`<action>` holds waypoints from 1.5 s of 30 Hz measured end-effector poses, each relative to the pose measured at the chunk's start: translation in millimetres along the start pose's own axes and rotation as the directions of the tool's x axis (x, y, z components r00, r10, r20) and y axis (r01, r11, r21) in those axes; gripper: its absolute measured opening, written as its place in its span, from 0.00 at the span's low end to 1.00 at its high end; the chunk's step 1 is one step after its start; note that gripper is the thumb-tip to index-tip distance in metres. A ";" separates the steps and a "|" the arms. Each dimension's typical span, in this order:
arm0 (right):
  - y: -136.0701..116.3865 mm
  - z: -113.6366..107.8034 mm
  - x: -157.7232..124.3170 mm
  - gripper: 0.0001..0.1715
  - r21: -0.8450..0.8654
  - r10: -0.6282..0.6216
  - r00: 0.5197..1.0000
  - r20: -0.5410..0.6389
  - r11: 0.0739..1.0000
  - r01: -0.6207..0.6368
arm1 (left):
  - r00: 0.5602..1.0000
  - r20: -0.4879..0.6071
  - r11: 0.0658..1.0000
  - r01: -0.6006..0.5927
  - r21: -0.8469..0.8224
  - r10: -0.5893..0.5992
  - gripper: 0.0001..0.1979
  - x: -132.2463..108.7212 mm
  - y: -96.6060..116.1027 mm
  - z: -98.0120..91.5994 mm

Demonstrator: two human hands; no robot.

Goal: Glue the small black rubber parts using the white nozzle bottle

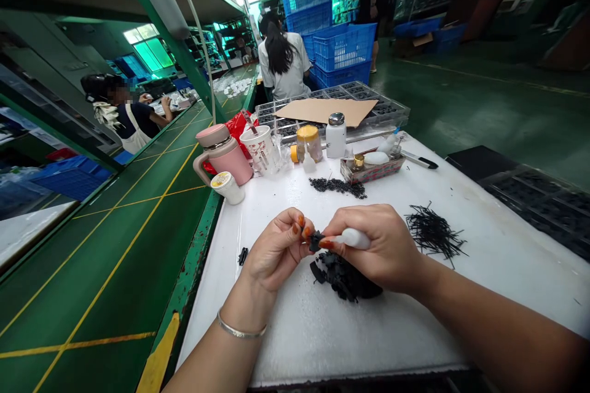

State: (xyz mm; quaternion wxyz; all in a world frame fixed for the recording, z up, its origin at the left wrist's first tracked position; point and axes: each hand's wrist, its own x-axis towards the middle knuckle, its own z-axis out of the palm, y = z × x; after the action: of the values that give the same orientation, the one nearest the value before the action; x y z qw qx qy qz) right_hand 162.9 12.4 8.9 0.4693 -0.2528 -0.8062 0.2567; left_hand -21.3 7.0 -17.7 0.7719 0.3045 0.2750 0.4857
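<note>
My left hand (281, 249) pinches a small black part (315, 241) between thumb and fingers, above the white tabletop (295, 344). In my right hand (375, 245) is a small white squeeze bottle (356, 238), its narrow tip pointing left at the black part. Right below both hands lies a pile of black parts (343, 279), partly covered by my right hand. A heap of thin black sticks (436, 230) is to the right, and small black rings (338, 186) are spread farther back. One black piece (243, 255) rests alone left of my left wrist.
Along the back stand a pink thermos (230, 159), a printed cup (262, 150), a small tub (227, 187), a yellow-lidded jar (308, 142), a white bottle (336, 135) and a small box (373, 169). A cutter (419, 159) lies right. A green conveyor (110, 252) runs left. Other people sit beyond.
</note>
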 end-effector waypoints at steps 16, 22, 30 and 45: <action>1.0 0.2 0.0 0.08 -0.022 -0.008 1.000 -0.002 1.000 0.008 | 0.999 0.018 1.000 0.031 0.000 -0.031 0.12 0.1 0.1 -1.2; 0.4 0.1 0.5 0.07 -0.025 -0.020 1.000 0.005 0.999 0.020 | 0.999 0.037 0.999 0.037 0.025 -0.038 0.11 -0.5 -0.8 -0.6; 2.4 0.8 0.3 0.11 -0.013 -0.037 0.999 0.004 0.999 0.037 | 0.998 0.062 0.999 0.023 0.034 -0.025 0.07 0.9 -1.5 -0.8; 3.3 1.0 0.7 0.07 -0.025 -0.016 0.999 0.033 1.000 0.017 | 0.994 0.103 0.999 0.016 0.032 -0.019 0.05 1.7 -2.4 -5.3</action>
State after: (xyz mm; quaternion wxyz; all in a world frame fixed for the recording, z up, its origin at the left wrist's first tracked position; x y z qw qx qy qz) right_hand 162.3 15.1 6.7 0.4548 -0.2480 -0.8190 0.2467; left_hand -23.1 8.9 -23.2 0.7846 0.3387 0.2447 0.4581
